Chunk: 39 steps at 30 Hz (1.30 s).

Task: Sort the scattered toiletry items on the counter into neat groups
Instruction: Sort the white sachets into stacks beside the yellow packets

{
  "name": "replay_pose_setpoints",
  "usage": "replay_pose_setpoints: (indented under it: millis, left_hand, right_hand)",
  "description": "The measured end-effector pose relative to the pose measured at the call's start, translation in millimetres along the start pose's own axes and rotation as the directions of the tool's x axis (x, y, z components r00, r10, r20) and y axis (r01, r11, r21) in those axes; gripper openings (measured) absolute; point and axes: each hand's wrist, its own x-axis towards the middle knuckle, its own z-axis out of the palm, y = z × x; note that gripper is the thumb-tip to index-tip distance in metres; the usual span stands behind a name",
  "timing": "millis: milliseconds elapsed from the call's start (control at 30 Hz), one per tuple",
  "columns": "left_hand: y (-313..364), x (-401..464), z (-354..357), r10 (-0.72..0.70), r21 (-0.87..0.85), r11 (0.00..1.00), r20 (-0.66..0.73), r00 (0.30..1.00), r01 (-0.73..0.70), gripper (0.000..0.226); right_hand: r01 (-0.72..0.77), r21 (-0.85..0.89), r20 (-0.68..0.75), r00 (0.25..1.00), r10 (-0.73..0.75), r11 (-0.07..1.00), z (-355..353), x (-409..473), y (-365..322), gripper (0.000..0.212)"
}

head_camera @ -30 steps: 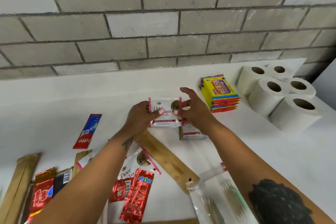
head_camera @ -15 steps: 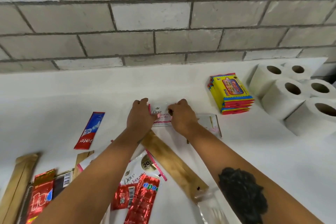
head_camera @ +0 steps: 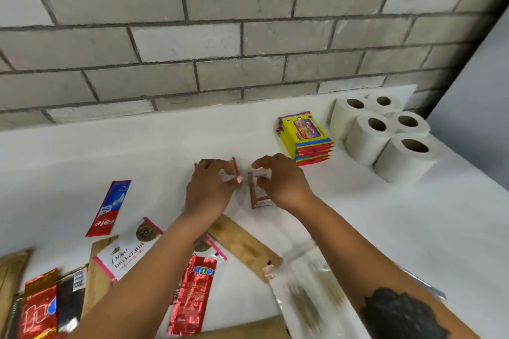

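Hands work side by side: left hand (head_camera: 212, 187) pinches one white pink-edged shampoo sachet (head_camera: 230, 172), right hand (head_camera: 281, 183) another (head_camera: 257, 198); square their edges flat on the white desk (head_camera: 170, 151).

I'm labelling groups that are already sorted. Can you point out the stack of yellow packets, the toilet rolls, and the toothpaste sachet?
stack of yellow packets (head_camera: 304, 132), head view, on the top packet's face
toilet rolls (head_camera: 366, 143), head view, on the middle roll's side
toothpaste sachet (head_camera: 108, 208), head view, mid-sachet
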Motion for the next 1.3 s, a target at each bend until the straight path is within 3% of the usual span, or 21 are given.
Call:
replay_pose_setpoints:
  millis: [333,467,600,700,800,933,1033,1100,1167,1233,1300]
  left_hand:
    - [83,-55,54,0.203,-0.085,0.979,0.248,0.947,-0.187,0.029]
    - [105,-76,75,0.262,-0.117,0.965,0.327,0.908,-0.236,0.027]
    - [119,-95,92,0.282,-0.134,0.959,0.4,0.872,-0.248,0.024]
    - [125,-104,100,0.295,-0.121,0.955,0.431,0.853,-0.269,0.024]
    - [129,-110,104,0.294,-0.109,0.955,0.449,0.844,-0.275,0.024]
    - [130,-115,104,0.284,-0.1,0.958,0.453,0.845,-0.269,0.024]
    - [128,-114,101,0.278,-0.124,0.961,0.461,0.843,-0.249,0.019]
    - [127,-112,96,0.24,-0.166,0.969,0.475,0.847,-0.182,0.012]
    - [128,-109,91,0.157,-0.243,0.97,0.523,0.838,-0.03,0.032]
    - [134,-108,82,0.029,-0.311,0.925,0.635,0.772,0.221,0.058]
    - [137,-105,77,-0.044,-0.39,0.772,0.756,0.653,0.503,0.074]
  right_hand:
    - [-0.256,0.127,-0.02,0.965,0.26,0.958,-86,-99,91,0.022]
    - [-0.41,-0.015,0.05,0.911,0.41,0.912,-105,-132,128,0.026]
    - [-0.477,-0.265,0.177,0.83,0.528,0.838,-107,-160,150,0.048]
    - [-0.502,-0.279,0.175,0.811,0.558,0.818,-101,-168,155,0.064]
    - [-0.51,-0.278,0.187,0.803,0.566,0.814,-99,-166,157,0.063]
    - [-0.487,-0.275,0.256,0.794,0.551,0.829,-101,-160,158,0.054]
    - [-0.49,-0.203,0.275,0.802,0.53,0.848,-106,-157,157,0.035]
    - [-0.517,-0.082,0.225,0.823,0.521,0.852,-113,-154,156,0.029]
    - [-0.474,0.061,0.143,0.875,0.462,0.879,-120,-150,150,0.033]
    - [-0.333,0.181,-0.004,0.941,0.339,0.926,-124,-145,136,0.038]
    - [-0.134,0.215,-0.169,0.97,0.173,0.967,-120,-141,120,0.04]
